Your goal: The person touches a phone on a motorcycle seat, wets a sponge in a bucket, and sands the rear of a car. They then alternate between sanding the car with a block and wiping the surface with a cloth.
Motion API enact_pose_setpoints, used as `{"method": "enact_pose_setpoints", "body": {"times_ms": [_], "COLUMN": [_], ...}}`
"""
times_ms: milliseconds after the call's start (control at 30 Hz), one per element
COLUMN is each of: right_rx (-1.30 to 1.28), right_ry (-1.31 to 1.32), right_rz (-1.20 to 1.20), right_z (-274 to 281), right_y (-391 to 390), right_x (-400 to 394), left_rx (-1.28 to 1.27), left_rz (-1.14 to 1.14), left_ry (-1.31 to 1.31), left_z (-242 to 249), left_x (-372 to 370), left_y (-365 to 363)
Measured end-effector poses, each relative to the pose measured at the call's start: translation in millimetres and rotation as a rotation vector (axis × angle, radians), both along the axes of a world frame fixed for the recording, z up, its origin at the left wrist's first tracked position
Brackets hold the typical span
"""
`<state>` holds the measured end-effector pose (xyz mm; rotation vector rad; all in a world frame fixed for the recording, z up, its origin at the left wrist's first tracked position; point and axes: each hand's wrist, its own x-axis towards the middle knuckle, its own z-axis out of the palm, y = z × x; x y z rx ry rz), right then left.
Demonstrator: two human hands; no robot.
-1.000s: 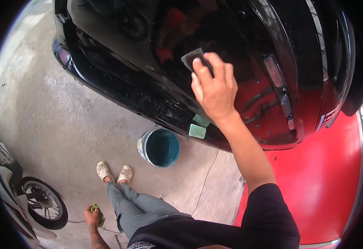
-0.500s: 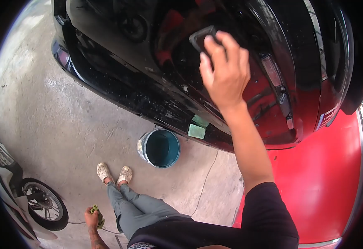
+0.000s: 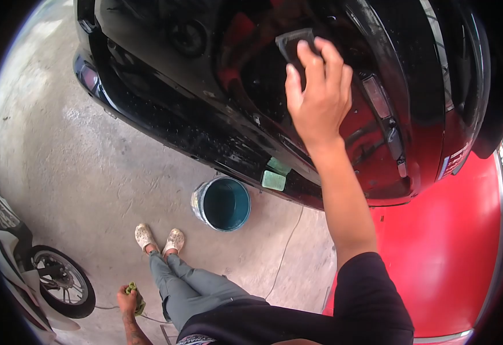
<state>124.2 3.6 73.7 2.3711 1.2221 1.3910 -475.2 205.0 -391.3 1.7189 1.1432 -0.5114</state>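
Note:
My right hand point(image 3: 320, 100) presses a dark rectangular pad point(image 3: 290, 41) against the black panel of a car point(image 3: 251, 86). Its fingertips rest on the pad, and part of the pad is hidden under them. Small wet-looking specks dot the paintwork. Down at my side, my left hand point(image 3: 126, 301) is closed around a crumpled green cloth point(image 3: 140, 300). A pale green sponge-like block point(image 3: 273, 180) lies on the car's bumper ledge, with its reflection in the paint above.
A bucket point(image 3: 198, 201) with dark liquid inside stands on the concrete floor point(image 3: 107, 190) below the bumper. A motorcycle wheel point(image 3: 64, 282) is at lower left. A large red surface point(image 3: 441, 247) fills the right side. A thin cable point(image 3: 286, 250) crosses the floor.
My right hand and the pad have moved slightly right and up across the black panel, and the pad has turned a little. The left hand with the cloth has barely moved.

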Motion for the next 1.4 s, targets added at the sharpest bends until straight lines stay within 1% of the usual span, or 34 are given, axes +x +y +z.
{"method": "enact_pose_setpoints", "body": {"times_ms": [100,167,267,367,433,533,567,633,767,833,933,1000,1167,1233,1400], "right_rx": [-0.056,-0.091,-0.024,-0.059,-0.087,-0.084,-0.09,-0.074,-0.056,-0.081,-0.079,-0.081,-0.067,-0.086,-0.093], "right_ry": [0.056,0.007,-0.086,-0.121,-0.117,-0.13,-0.129,-0.16,-0.175,-0.169,-0.138,-0.146,-0.189,-0.208,-0.171], "right_rz": [-0.028,-0.051,-0.014,-0.058,-0.11,-0.165,-0.177,-0.119,-0.092,-0.085,-0.144,-0.151,-0.095,-0.102,-0.153], "right_z": [-21.1,-16.7,3.3,0.2,-9.8,-20.3,-18.0,-14.3,-4.8,-4.8,-16.9,-16.9,-1.6,-3.4,-14.6], "right_y": [-28.9,-35.4,-13.0,-14.2,-40.7,-83.9,-83.1,-74.8,-41.3,-52.6,-83.9,-83.3,-32.4,-35.7,-69.8], "right_x": [-16.5,-14.9,2.5,3.0,-5.2,-15.3,-16.4,-7.1,6.5,2.4,-10.7,-11.1,4.7,7.2,-7.4], "left_rx": [-0.014,-0.011,0.001,-0.002,0.007,-0.037,-0.023,0.007,0.006,-0.004,0.019,-0.014,0.006,0.037,-0.023], "left_rz": [0.01,0.018,0.012,0.006,0.014,0.054,0.055,0.04,0.028,0.018,0.02,0.023,-0.001,-0.016,0.029], "left_ry": [-0.003,0.007,0.027,0.018,-0.012,0.004,0.0,-0.008,0.002,-0.04,0.001,0.003,0.008,-0.013,-0.04], "left_z": [-8.1,-8.2,0.0,2.1,-5.9,7.5,3.2,-5.0,-5.0,-3.7,-0.9,4.3,3.5,-0.1,6.8], "left_x": [-4.4,-4.9,-1.3,4.0,1.8,7.3,2.8,-4.2,0.8,5.1,11.2,15.7,23.1,25.1,25.1], "left_y": [-1.8,-3.2,-0.4,3.8,5.1,7.8,6.3,10.2,14.4,17.5,17.4,18.1,16.0,13.9,14.5]}}
